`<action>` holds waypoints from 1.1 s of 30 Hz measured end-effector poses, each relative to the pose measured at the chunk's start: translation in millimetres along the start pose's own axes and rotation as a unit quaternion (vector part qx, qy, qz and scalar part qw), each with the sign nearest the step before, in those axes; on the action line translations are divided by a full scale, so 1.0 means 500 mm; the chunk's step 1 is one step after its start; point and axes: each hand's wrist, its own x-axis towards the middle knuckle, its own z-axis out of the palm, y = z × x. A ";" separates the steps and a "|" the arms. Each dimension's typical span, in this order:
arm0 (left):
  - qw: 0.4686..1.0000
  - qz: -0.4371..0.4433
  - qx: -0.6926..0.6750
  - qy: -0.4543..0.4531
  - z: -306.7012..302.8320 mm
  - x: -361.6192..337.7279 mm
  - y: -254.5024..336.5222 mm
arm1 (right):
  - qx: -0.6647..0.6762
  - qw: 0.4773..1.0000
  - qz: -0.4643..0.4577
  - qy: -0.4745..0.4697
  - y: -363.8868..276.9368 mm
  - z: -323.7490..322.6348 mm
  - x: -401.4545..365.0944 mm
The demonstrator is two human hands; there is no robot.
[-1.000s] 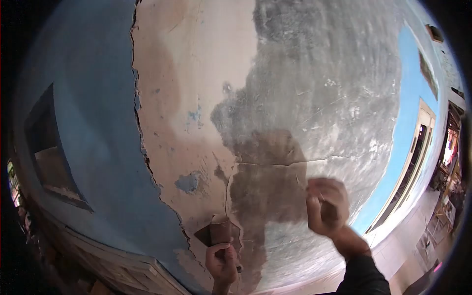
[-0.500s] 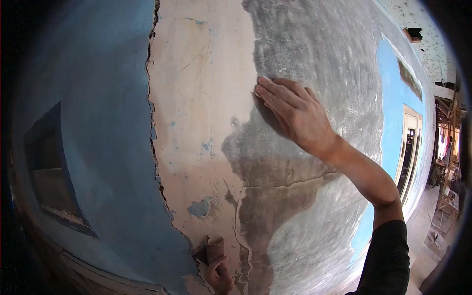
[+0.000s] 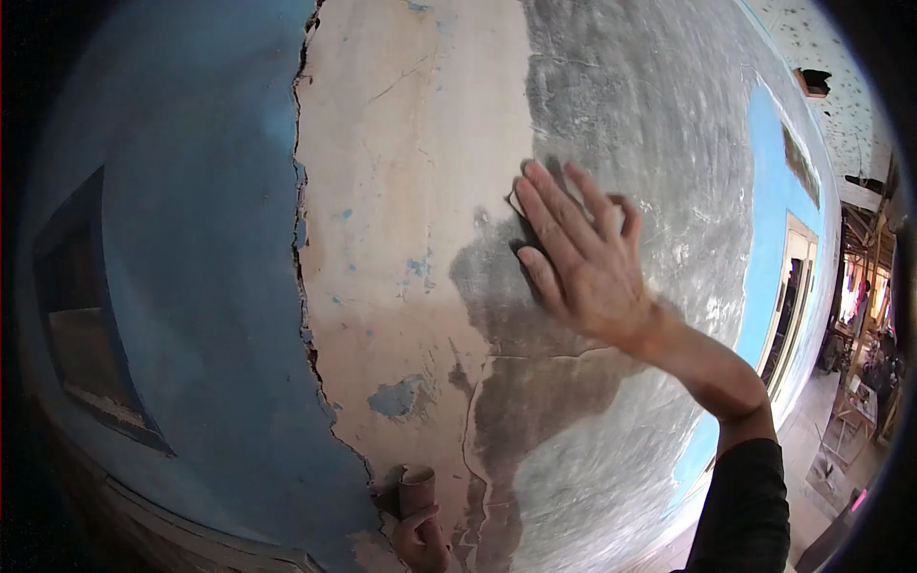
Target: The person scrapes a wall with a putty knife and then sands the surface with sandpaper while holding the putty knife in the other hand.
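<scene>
**Blue paint, openings and clutter around the bare patch**

Blue paint covers the left side and ends in a jagged, flaking edge that runs from top to bottom. A dark recessed window is set into this blue stretch at far left. A small leftover blue patch sits apart from the edge, lower down. On the right, a narrower blue band holds a slim dark vent and, below it, a pale-framed doorway. Above is a speckled ceiling with a dark hole. At far right, wooden frames stand on the floor, blurred.
</scene>
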 end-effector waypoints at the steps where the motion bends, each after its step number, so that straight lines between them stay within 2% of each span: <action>1: 1.000 0.022 0.012 0.012 -0.006 0.002 -0.001 | -0.020 1.000 0.011 0.006 0.009 0.002 0.013; 4: 0.995 0.076 0.044 0.042 -0.011 0.001 0.019 | -0.053 0.998 0.037 -0.005 0.025 -0.005 0.037; 6: 0.990 0.111 0.063 0.063 -0.015 -0.007 0.031 | 0.020 0.999 0.034 -0.026 -0.004 0.006 0.013; 8: 0.997 0.020 0.053 0.053 -0.026 -0.026 0.042 | 0.066 0.995 0.026 -0.076 -0.036 -0.007 -0.025; 9: 0.997 -0.024 0.047 0.049 -0.028 -0.032 0.048 | 0.016 0.998 0.007 -0.056 -0.022 -0.004 -0.018; 11: 0.996 0.006 0.039 0.079 -0.025 -0.032 0.065 | -0.085 0.996 -0.025 -0.020 0.012 0.005 0.000; 12: 0.995 0.020 0.035 0.092 -0.024 -0.030 0.070 | -0.057 0.998 -0.009 -0.021 0.008 0.006 0.001; 15: 0.995 -0.090 -0.003 0.053 -0.035 -0.039 0.060 | 0.025 0.998 0.034 -0.037 -0.020 0.010 -0.007; 16: 0.996 -0.029 0.034 0.071 -0.035 -0.039 0.060 | 0.079 0.995 0.014 -0.061 -0.038 0.008 -0.029; 18: 0.983 0.093 0.109 0.114 -0.026 -0.021 0.095 | 0.008 0.998 -0.032 -0.044 -0.022 0.015 -0.033; 20: 0.991 0.035 0.073 0.102 -0.032 -0.030 0.082 | -0.067 0.997 -0.045 -0.011 0.008 0.017 -0.017; 23: 0.993 -0.061 0.038 0.092 -0.040 -0.041 0.079 | -0.084 0.996 0.028 -0.014 0.016 0.019 0.002; 24: 0.991 -0.092 0.028 0.091 -0.039 -0.042 0.081 | -0.045 0.998 0.025 -0.029 0.000 0.015 -0.008; 26: 0.993 -0.059 0.029 0.101 -0.034 -0.044 0.074 | 0.034 0.998 0.023 -0.053 -0.044 0.011 -0.039; 29: 0.987 -0.056 0.014 0.151 -0.037 -0.039 0.018 | -0.008 0.999 -0.015 0.027 -0.007 0.028 -0.026; 30: 0.983 -0.063 0.003 0.174 -0.033 -0.035 0.002 | -0.032 0.999 -0.007 0.005 0.006 0.011 -0.021; 31: 0.985 -0.077 0.007 0.153 -0.032 -0.048 -0.005 | -0.036 0.999 -0.001 -0.013 0.003 0.014 -0.019; 33: 0.989 -0.107 0.018 0.104 -0.026 -0.058 0.055 | -0.044 0.997 0.017 -0.056 -0.026 0.019 -0.027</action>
